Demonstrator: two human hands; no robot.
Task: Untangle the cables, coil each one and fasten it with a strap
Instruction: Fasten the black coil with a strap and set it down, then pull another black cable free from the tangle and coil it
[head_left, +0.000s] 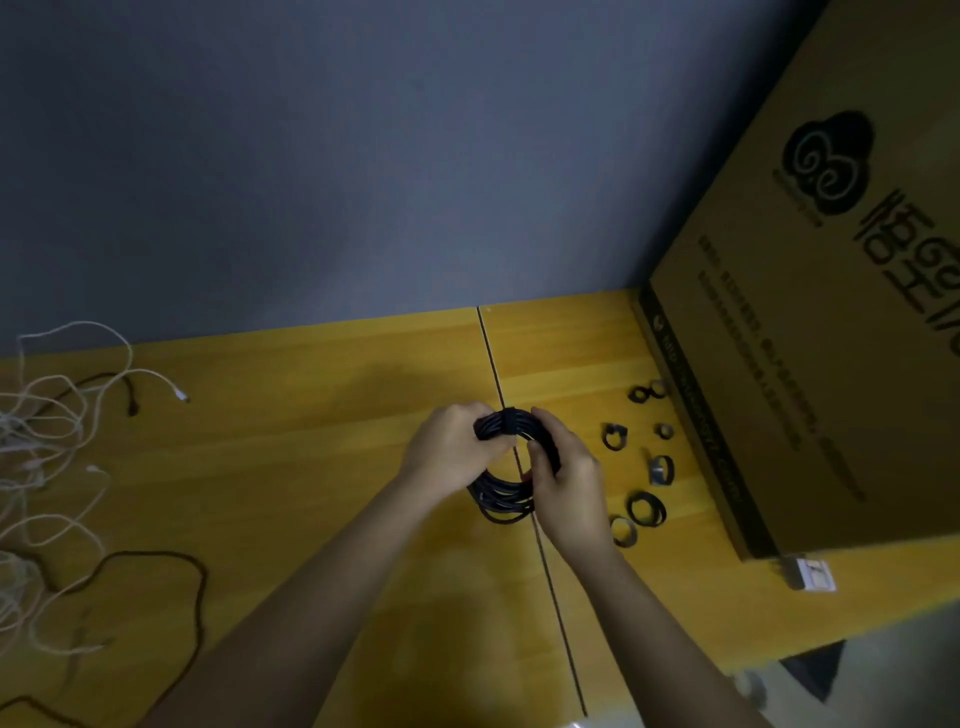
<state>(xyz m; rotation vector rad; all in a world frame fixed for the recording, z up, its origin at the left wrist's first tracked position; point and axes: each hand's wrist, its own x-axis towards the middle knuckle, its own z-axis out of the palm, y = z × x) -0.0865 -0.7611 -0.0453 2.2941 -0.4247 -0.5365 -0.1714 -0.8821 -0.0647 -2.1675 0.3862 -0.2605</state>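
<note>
The black round cable coil is being held just above the yellow wooden tabletop, over the dark seam that runs across its middle toward the far edge. A black strap is wrapping the top of the coil, so this cable appears coiled and its fastening is being closed or pressed tight; whether the strap is fully fixed cannot be told.

The left hand is gripping the upper left of the coil beside the strap, fingers curled round the bundle. The right hand is clasping the right side, fingers hooking through the ring's centre. Both forearms are reaching in from the near edge and converging on the coil.

Much seems to be left. At the left edge a tangle of thin white cables is lying loose with a dark brown cable looping through it, none coiled. Toward the right side, between the hands and a large brown cardboard box, about 6 spare black strap rings are waiting, scattered near one another on the tabletop.
</note>
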